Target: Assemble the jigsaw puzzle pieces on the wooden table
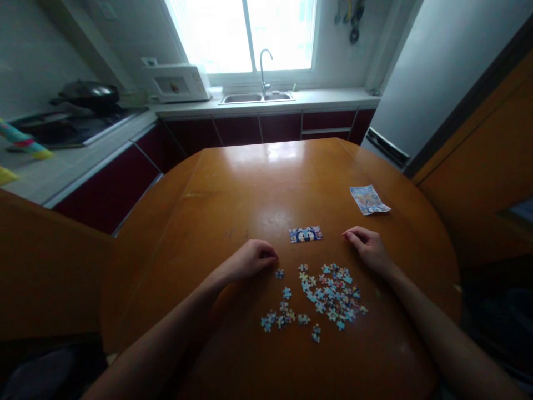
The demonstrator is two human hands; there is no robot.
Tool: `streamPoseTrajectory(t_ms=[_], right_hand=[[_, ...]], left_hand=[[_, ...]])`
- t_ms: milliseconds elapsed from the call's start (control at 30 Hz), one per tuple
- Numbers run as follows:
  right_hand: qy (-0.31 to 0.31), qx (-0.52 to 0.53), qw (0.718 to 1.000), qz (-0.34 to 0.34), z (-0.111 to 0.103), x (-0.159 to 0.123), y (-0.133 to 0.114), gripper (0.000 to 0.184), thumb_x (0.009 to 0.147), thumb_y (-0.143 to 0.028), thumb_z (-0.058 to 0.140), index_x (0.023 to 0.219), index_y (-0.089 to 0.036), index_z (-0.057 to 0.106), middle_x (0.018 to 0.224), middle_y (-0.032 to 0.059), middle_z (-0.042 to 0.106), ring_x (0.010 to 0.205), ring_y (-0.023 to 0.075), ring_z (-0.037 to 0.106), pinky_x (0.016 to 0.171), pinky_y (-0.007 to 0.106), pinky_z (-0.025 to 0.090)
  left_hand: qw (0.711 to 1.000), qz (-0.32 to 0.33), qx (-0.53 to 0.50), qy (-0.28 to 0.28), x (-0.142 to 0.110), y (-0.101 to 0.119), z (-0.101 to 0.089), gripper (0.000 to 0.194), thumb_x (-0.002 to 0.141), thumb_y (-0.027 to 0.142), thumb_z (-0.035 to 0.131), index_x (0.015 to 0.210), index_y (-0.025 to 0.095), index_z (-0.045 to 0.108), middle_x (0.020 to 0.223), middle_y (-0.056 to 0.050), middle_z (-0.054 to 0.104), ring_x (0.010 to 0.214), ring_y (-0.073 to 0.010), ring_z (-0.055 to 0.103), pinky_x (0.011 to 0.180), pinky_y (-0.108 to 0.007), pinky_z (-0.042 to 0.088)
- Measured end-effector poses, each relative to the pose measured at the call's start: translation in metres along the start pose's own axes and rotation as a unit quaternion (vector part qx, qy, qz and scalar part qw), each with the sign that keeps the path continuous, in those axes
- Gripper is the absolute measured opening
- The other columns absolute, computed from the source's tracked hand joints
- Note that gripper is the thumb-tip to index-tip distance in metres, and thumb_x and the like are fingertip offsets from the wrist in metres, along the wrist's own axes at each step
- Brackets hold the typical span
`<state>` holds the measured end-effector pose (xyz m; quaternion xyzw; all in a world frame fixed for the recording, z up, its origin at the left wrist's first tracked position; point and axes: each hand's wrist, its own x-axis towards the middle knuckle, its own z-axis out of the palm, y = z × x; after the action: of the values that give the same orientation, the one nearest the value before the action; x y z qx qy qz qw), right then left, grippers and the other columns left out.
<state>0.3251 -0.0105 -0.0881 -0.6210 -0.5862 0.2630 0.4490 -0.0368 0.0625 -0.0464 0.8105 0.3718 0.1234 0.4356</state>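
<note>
My left hand (pixel 256 256) rests on the table with its fingers curled inward; whether anything is in them is hidden. Just below its fingertips lies a single loose jigsaw piece (pixel 280 274). My right hand (pixel 367 245) is closed in a pinch at the table's right side, and a tiny reddish bit at its fingertips is too small to name. Between the hands sits a joined strip of jigsaw puzzle (pixel 306 234) showing a blue and white cartoon face. Nearer me spreads a large heap of loose puzzle pieces (pixel 333 294), with a smaller cluster (pixel 278 318) to its left.
A creased picture sheet (pixel 369 200) lies beyond my right hand on the wooden table (pixel 241 189). Behind the table runs a counter with a sink (pixel 241 99) and a microwave (pixel 179 83). A wok (pixel 89 93) stands on the stove at left; a fridge (pixel 437 72) is at right.
</note>
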Motion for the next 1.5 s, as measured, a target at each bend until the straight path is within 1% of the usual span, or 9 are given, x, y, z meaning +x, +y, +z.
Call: streamPoseTrajectory(t_ms=[167,333,467,567,733,900,1033,1267,1500], right_hand=[[-0.002,-0.005,1.000,0.003,-0.001,0.000,-0.002,0.031,0.090,-0.048,0.061,0.084,-0.021,0.073,0.084,0.0065,0.074,0.082,0.0235,0.067,0.076,0.035,0.051],[-0.006,-0.005,1.000,0.000,-0.001,0.000,-0.001,0.030,0.090,-0.047,0.061,0.084,-0.021,0.073,0.084,0.0067,0.073,0.081,0.0237,0.067,0.077,0.036,0.051],[-0.006,-0.007,1.000,-0.003,-0.001,-0.001,-0.003,0.031,0.090,-0.048,0.061,0.084,-0.021,0.074,0.085,0.0067,0.074,0.082,0.0237,0.067,0.078,0.036,0.052],[-0.005,-0.013,1.000,-0.006,-0.001,-0.001,-0.005,0.032,0.090,-0.049,0.060,0.083,-0.021,0.074,0.084,0.0065,0.074,0.080,0.0236,0.067,0.078,0.036,0.052],[-0.007,-0.019,1.000,-0.007,-0.001,-0.001,-0.004,0.032,0.090,-0.049,0.060,0.082,-0.021,0.074,0.082,0.0066,0.074,0.080,0.0240,0.067,0.077,0.036,0.052],[-0.014,-0.009,1.000,-0.005,-0.001,0.000,-0.003,0.033,0.089,-0.050,0.061,0.083,-0.021,0.073,0.082,0.0069,0.074,0.079,0.0240,0.067,0.076,0.037,0.052],[-0.020,-0.018,1.000,-0.006,-0.002,0.000,-0.003,0.031,0.090,-0.048,0.060,0.084,-0.021,0.074,0.085,0.0072,0.074,0.080,0.0243,0.067,0.078,0.037,0.052],[-0.023,-0.015,1.000,-0.008,-0.002,0.000,0.000,0.030,0.091,-0.047,0.060,0.085,-0.020,0.074,0.086,0.0070,0.074,0.082,0.0240,0.067,0.078,0.036,0.051],[-0.029,-0.019,0.999,-0.005,-0.001,0.000,-0.001,0.029,0.092,-0.045,0.060,0.085,-0.020,0.073,0.087,0.0074,0.074,0.084,0.0245,0.067,0.079,0.036,0.050]], left_hand=[[0.998,-0.013,0.020,-0.054,-0.003,0.006,-0.002,0.013,0.078,0.029,0.070,0.078,0.019,0.078,0.063,0.002,0.067,0.053,-0.0109,0.053,0.049,-0.020,0.036],[0.998,-0.008,0.008,-0.069,-0.004,0.004,0.000,0.013,0.076,0.026,0.072,0.084,0.021,0.080,0.072,0.000,0.072,0.061,-0.0130,0.060,0.055,-0.021,0.041],[0.997,0.004,0.001,-0.073,-0.003,0.001,0.006,0.013,0.074,0.028,0.074,0.083,0.022,0.081,0.069,-0.001,0.072,0.059,-0.0131,0.059,0.053,-0.022,0.040],[0.997,0.018,0.015,-0.067,-0.001,0.000,0.008,0.013,0.075,0.031,0.075,0.084,0.023,0.081,0.073,-0.002,0.073,0.064,-0.0145,0.061,0.057,-0.024,0.042],[0.995,0.046,0.022,-0.080,0.001,0.002,-0.003,0.016,0.084,0.035,0.069,0.087,0.025,0.081,0.085,-0.005,0.073,0.076,-0.0177,0.065,0.069,-0.028,0.049],[0.994,0.042,0.024,-0.097,0.001,-0.002,-0.008,0.014,0.081,0.036,0.074,0.085,0.025,0.082,0.081,-0.004,0.070,0.073,-0.0172,0.063,0.066,-0.027,0.047],[0.995,0.052,0.017,-0.089,0.001,-0.004,-0.001,0.013,0.080,0.037,0.076,0.083,0.026,0.082,0.078,-0.003,0.068,0.070,-0.0161,0.061,0.063,-0.026,0.045],[0.996,0.065,0.021,-0.062,0.004,0.005,0.010,0.014,0.082,0.038,0.075,0.082,0.025,0.081,0.079,-0.003,0.069,0.070,-0.0164,0.061,0.064,-0.027,0.045],[0.991,0.118,0.064,-0.027,0.006,0.006,0.025,0.012,0.085,0.031,0.076,0.084,0.020,0.079,0.078,-0.002,0.067,0.071,-0.0131,0.060,0.066,-0.024,0.043]])
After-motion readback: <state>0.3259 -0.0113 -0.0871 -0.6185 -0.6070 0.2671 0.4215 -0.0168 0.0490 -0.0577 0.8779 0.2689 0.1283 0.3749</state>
